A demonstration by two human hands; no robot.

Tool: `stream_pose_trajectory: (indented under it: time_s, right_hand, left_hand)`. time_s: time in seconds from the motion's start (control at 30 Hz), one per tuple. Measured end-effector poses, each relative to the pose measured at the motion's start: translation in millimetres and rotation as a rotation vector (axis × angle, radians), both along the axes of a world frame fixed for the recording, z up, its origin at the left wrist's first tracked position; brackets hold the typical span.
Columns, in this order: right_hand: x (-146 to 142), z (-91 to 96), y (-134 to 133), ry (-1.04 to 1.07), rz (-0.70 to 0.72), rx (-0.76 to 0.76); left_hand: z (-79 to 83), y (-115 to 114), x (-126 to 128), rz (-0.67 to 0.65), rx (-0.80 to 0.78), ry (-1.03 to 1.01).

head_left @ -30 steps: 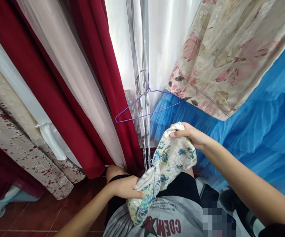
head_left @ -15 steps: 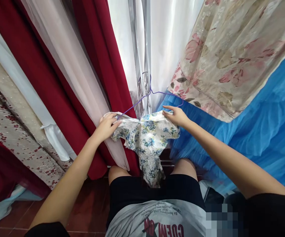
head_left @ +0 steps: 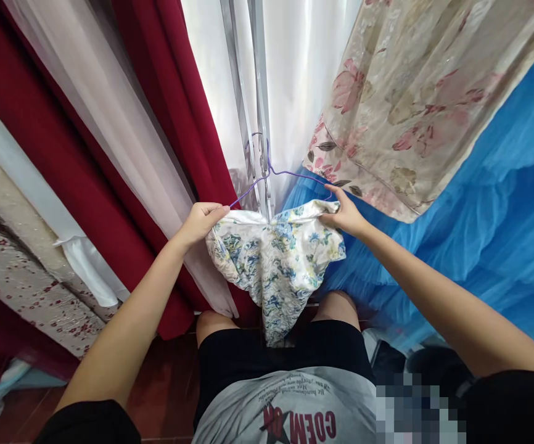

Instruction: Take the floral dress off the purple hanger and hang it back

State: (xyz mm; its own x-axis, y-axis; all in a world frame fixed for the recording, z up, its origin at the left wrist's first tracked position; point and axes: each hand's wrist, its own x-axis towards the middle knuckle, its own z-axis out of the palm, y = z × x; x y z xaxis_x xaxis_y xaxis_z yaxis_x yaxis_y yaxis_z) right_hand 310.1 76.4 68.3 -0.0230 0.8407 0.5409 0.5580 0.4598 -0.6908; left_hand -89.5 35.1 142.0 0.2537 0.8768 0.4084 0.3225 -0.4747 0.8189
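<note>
A white top [head_left: 285, 259] with blue and yellow flowers hangs down in front of my knees. Its upper edge is stretched between my two hands. Closed in a pinch, my left hand [head_left: 201, 223] grips the top's left shoulder beside the lower left end of a purple wire hanger [head_left: 295, 175]. My right hand [head_left: 348, 216] has its thumb and fingers closed on the top's right shoulder, with the index finger raised against the hanger's right end. The hanger's hook is up by a shiny metal pole [head_left: 258, 80]; whether it is hooked on anything I cannot tell.
Dark red drapes [head_left: 174, 92] and pale pink sheer fabric [head_left: 105, 117] hang at the left. White cloth [head_left: 313, 55] hangs behind the pole. At the right are a beige floral fabric [head_left: 415, 117] and ruffled blue tulle [head_left: 493, 216]. Below is a red tiled floor [head_left: 156, 382].
My left hand has turned and now pinches the shoulder edge at the hanger's end. The top is spread flatter and wider. My right index finger has come up to the hanger.
</note>
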Motion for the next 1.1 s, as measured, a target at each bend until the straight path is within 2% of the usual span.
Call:
stream_pose_trajectory:
  time_s: [0.1,0.2,0.3,0.43,0.53,0.63,0.73,0.83,0.93,1.1]
  right_hand:
    - [5.6,11.0,20.2,0.042,-0.110,-0.004]
    - [2.1,20.9,40.4,0.081,-0.068,-0.188]
    - [0.6,24.9,49.6,0.095,-0.011,-0.324]
    - [6.5,21.7,43.5,0.112,0.042,-0.396]
    - [10.0,14.7,33.2,0.081,0.054,-0.325]
    - [8.9,6.7,25.1,-0.058,-0.074,-0.136]
    - [5.1,2.2,20.2,-0.217,-0.243,0.062]
    - [2.2,2.7,15.3,-0.243,-0.243,0.134]
    - [2.9,6.5,6.6,-0.041,-0.086,-0.006]
    - [16.3,17.9,-18.1,0.387,0.187,-0.417]
  left_hand:
    - [4.3,-3.0,3.8,-0.038,-0.114,-0.069]
    - [10.3,-5.8,7.4,-0.069,-0.190,-0.067]
    - [13.4,-6.5,2.8,-0.049,-0.171,-0.096]
    - [13.0,-5.4,-8.9,0.003,-0.099,-0.183]
    - [11.2,-5.3,-11.7,0.027,-0.082,-0.239]
    - [10.0,-4.7,-12.1,0.060,-0.023,-0.185]
    - [9.6,-0.5,-16.4,0.113,0.133,-0.016]
    - [9.2,6.5,-23.6,0.188,0.372,0.163]
    - [8.8,11.5,-27.4,0.273,0.560,0.253]
    - [8.9,11.0,-17.0,0.320,0.653,0.384]
